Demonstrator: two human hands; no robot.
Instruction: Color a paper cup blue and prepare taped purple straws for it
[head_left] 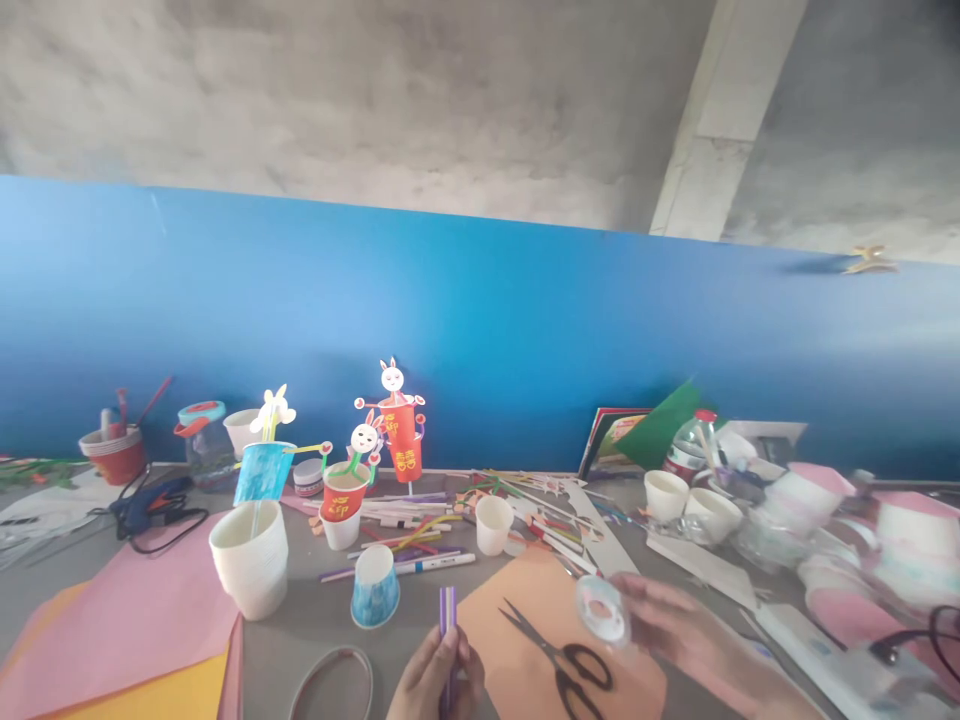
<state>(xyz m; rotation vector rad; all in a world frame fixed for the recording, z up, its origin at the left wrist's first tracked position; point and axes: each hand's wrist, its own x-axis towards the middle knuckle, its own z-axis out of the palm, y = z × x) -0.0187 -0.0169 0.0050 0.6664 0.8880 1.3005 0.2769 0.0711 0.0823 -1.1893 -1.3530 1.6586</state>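
Upright purple and white straws (448, 612) are pinched between the thumb and fingers of my left hand (439, 672), low in the middle of the view. My right hand (686, 635), to the right, has its fingertips on a clear roll of tape (603, 610). Between the hands lie black-handled scissors (559, 655), their blades pointing up and left, on an orange paper sheet (499, 620). A blue painted cup (375, 590) rests upside down behind my left hand. Left of that hand is a thin ring (331, 685).
Stacked white cups (251, 560) stand left, beside pink paper (142, 620). Rabbit-topped red cups (401, 440) stand near the blue wall (480, 320). Straws and a marker (435, 564) lie mid-table. White cups (665, 495), a bottle (690, 445) and pink-topped cups (802, 500) crowd the right.
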